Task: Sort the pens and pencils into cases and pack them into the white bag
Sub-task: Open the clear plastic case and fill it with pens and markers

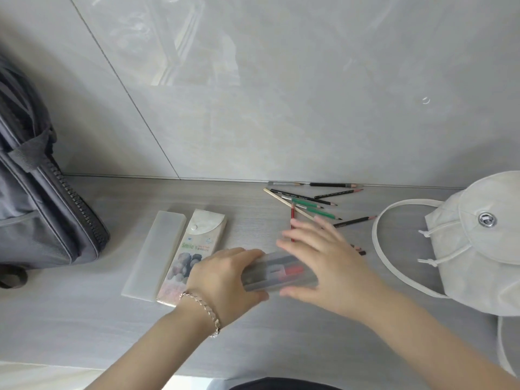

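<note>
My left hand [225,277] has its fingers curled round the left end of a clear case [278,273] with red and dark pens inside, held low over the table [112,327]. My right hand [323,260], blurred, lies over the case's right end with its fingers straight and spread. Loose pencils [312,205] lie scattered just behind that hand, the white bag [478,249] sits at the right, and a frosted case [156,253] and a printed case [194,249] lie side by side to the left, near a grey bag [36,206].
</note>
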Demonstrator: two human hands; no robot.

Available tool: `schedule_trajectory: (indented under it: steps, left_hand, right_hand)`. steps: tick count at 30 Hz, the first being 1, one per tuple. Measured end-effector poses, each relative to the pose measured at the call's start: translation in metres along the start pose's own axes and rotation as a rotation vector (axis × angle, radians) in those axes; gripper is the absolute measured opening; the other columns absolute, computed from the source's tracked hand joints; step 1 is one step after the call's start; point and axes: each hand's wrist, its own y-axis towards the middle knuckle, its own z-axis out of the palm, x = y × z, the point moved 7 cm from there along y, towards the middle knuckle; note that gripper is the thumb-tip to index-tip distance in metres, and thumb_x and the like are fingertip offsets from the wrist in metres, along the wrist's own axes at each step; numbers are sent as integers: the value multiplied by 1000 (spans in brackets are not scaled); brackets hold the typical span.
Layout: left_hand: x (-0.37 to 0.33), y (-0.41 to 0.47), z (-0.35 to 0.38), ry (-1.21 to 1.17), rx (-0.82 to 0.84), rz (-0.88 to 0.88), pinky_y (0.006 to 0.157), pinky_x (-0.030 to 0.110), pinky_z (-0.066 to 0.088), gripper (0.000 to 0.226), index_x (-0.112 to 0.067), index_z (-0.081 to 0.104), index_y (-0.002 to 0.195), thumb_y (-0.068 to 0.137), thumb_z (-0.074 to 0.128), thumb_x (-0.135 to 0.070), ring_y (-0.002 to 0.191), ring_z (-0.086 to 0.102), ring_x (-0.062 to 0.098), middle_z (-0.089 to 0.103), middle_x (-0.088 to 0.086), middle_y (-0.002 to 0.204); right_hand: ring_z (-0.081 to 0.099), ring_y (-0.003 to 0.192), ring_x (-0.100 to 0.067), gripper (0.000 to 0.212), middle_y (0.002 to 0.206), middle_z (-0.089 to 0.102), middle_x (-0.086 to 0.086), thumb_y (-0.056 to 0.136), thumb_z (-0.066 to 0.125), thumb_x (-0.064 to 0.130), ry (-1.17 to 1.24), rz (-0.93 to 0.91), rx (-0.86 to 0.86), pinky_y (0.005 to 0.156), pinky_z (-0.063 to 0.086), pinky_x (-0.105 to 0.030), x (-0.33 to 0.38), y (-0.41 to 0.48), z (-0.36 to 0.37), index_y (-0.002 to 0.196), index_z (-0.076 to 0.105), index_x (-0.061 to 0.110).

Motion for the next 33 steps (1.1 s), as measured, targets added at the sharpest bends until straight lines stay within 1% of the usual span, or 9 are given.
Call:
schedule_trajectory:
  steps: [3,10,17,20,23,25,27,30,33]
  left_hand:
    - [-13,-4,-8,8,-153,145,45,21,50,52,-33,52,97,58,48,-66,58,66,5,67,-16,67]
    - [-21,-17,-10,10,-221,281,49,21,51,45,-25,56,101,66,55,-53,60,66,13,67,-11,71]
    - [-20,-17,-4,58,-167,269,41,19,46,40,-25,66,88,65,51,-54,53,63,10,64,-12,62]
    - [-16,-20,4,7,-77,135,45,23,49,47,-27,65,89,65,45,-61,60,66,10,66,-12,67]
    - [10,-21,13,-216,79,-284,73,23,45,50,-28,57,110,74,50,-61,88,61,13,64,-11,91]
    - [34,-25,22,-568,79,-570,64,21,41,44,-22,62,95,71,58,-59,79,57,18,62,-5,78]
    - [64,-26,21,-716,-65,-716,51,25,33,45,-14,53,64,79,57,-56,59,45,23,47,1,56]
    - [108,-27,14,-616,-189,-843,48,29,23,49,-13,37,58,91,44,-48,51,28,19,29,2,55]
    - [149,-26,15,-539,-200,-888,50,31,25,48,-9,46,64,93,41,-46,56,32,23,36,7,60]
  right_hand:
    - [60,87,-12,62,94,67,9,72,42,66,-107,-29,7,85,44,-24,7,1,3,107,66,19]
    - [57,65,-11,58,72,63,7,66,51,68,-5,8,-122,67,34,-20,12,-4,0,88,70,18]
    - [52,59,-7,56,66,60,10,64,52,70,109,73,-56,54,36,-17,7,-3,3,84,70,21]
    - [52,62,-7,60,68,65,11,69,47,72,123,48,-44,59,34,-16,5,-3,9,82,71,19]
    - [55,87,-9,38,87,70,4,79,57,49,146,81,-199,85,40,-26,0,-1,7,83,72,14]
    - [53,103,-13,19,101,67,0,82,58,27,171,207,-273,93,40,-33,-13,-2,6,88,71,14]
    - [54,103,-13,12,104,65,1,83,61,15,284,360,-248,94,41,-30,-28,-2,11,89,71,15]
    - [57,98,-10,12,102,63,4,83,63,8,410,467,-54,90,35,-7,-33,-4,31,89,71,16]
    - [58,101,-9,13,101,64,5,86,59,11,469,475,117,90,36,-9,-25,-3,52,94,69,17]
